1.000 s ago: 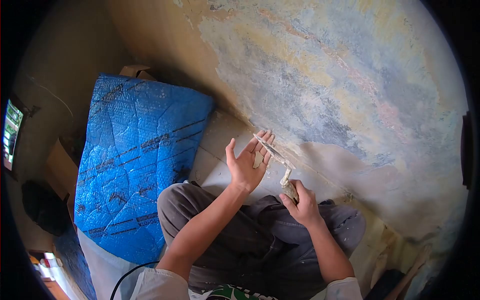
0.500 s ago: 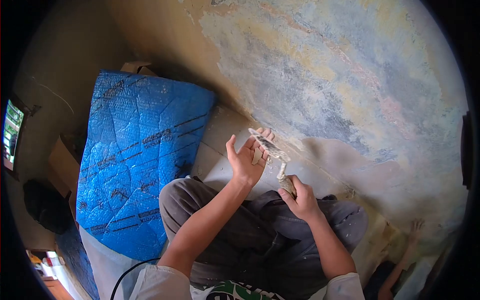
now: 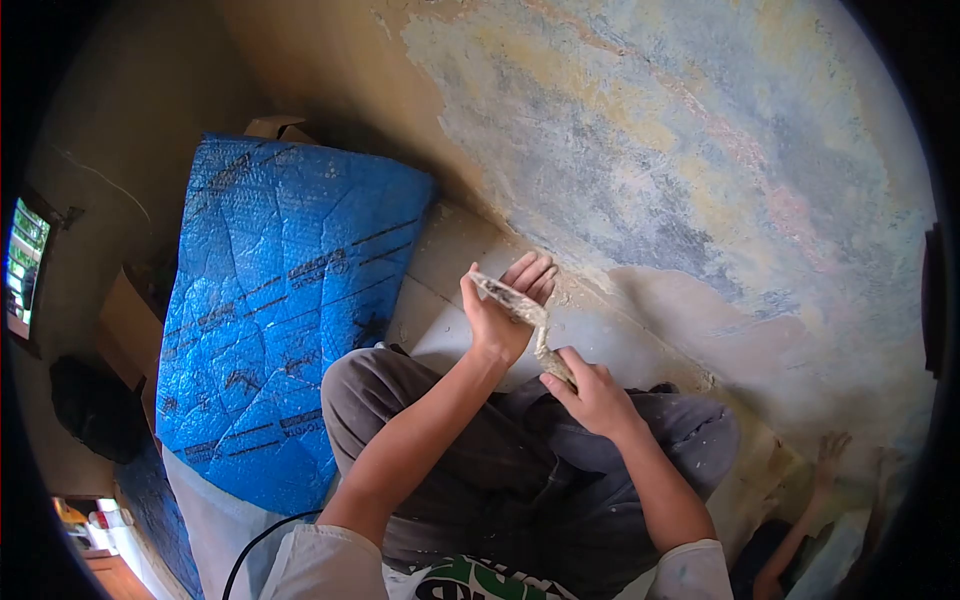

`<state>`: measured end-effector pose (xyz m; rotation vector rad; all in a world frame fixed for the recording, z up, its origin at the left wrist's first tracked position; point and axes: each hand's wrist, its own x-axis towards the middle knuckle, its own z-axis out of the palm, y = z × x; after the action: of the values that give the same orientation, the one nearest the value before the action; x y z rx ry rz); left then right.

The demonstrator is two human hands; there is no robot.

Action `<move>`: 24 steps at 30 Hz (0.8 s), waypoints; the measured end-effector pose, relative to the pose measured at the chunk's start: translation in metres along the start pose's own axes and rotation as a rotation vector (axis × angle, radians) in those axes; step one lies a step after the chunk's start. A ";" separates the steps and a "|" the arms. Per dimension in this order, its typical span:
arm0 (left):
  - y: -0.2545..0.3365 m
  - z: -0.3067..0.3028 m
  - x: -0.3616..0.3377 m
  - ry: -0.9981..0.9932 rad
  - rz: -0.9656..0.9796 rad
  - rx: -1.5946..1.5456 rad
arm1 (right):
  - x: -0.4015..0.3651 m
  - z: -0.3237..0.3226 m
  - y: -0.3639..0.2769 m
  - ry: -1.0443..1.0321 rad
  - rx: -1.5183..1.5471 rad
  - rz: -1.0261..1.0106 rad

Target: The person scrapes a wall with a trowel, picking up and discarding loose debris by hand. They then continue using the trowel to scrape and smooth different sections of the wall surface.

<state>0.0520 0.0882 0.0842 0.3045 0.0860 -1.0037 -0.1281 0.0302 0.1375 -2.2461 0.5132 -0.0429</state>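
Observation:
A small trowel (image 3: 514, 301), its blade and bent neck caked with pale plaster, points up and to the left. My right hand (image 3: 598, 398) is closed around its handle, over my crossed legs. Beneath the blade, my left hand (image 3: 496, 332) lies palm up with the thumb apart and the fingers stretched toward the wall. The blade crosses that palm and overlaps it, hiding part of it.
A patchy wall (image 3: 640, 180) rises ahead, with smooth grey plaster (image 3: 680, 300) low down. Blue padded sheeting (image 3: 290, 320) stands to the left near a cardboard box (image 3: 130, 325). Plaster crumbs lie along the floor (image 3: 425, 300). Another person's hand (image 3: 830, 450) touches the wall at lower right.
The trowel has moved left and slightly down, its blade passing across my left palm. The pale lump seen on that palm earlier no longer shows there.

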 end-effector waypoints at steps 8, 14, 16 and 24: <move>0.004 0.000 -0.001 -0.091 -0.037 -0.061 | -0.006 -0.015 0.009 0.222 0.195 -0.085; 0.003 0.011 -0.005 -0.059 -0.022 -0.098 | 0.003 0.000 -0.002 0.067 0.016 -0.003; 0.001 -0.003 -0.002 -0.049 -0.037 -0.028 | 0.004 0.001 0.001 -0.009 -0.079 0.048; 0.003 0.001 -0.001 -0.040 -0.033 0.015 | -0.007 -0.017 -0.004 0.253 0.138 -0.137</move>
<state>0.0538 0.0900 0.0864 0.2968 0.0473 -1.0432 -0.1366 0.0230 0.1527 -2.1480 0.4726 -0.4245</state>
